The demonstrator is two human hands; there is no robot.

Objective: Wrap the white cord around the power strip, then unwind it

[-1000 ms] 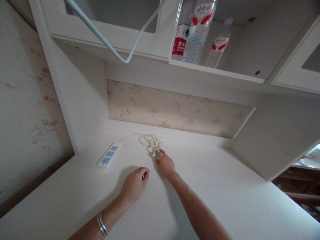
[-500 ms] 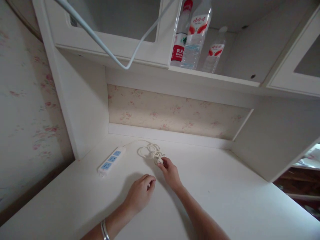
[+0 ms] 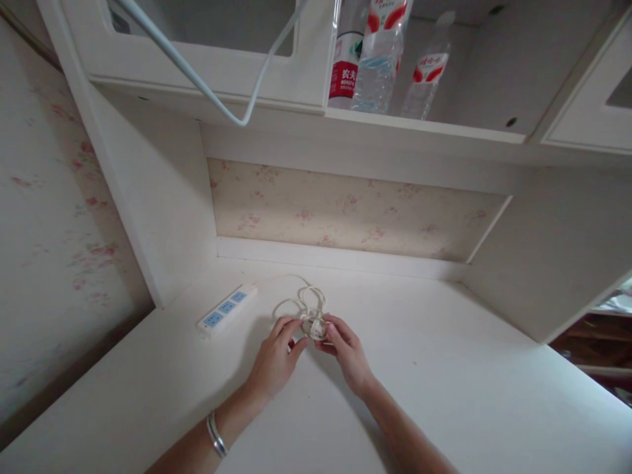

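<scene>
A white power cord (image 3: 312, 299) lies in tangled loops, its bundled end raised between my two hands. My right hand (image 3: 349, 352) is closed around the right side of the bundle, thumb on top near what looks like a white plug (image 3: 317, 331). On the other side, my left hand (image 3: 277, 355) has its fingertips curled at the bundle's left edge; part of the grip is hidden. From the loops the cord runs back and left to a white power strip (image 3: 227, 308) with blue sockets, lying at an angle on the white desk.
Above the desk (image 3: 444, 395), a shelf holds several plastic bottles (image 3: 375, 72). A bent pale cable or rod (image 3: 241, 120) hangs in front of the upper left cabinet. Side panels (image 3: 148, 171) close in the desk at left and right.
My left hand has moved up and right to the cord bundle, its fingers now at the edge. My right hand has drawn the bundle slightly nearer, and the view has shifted a little.
</scene>
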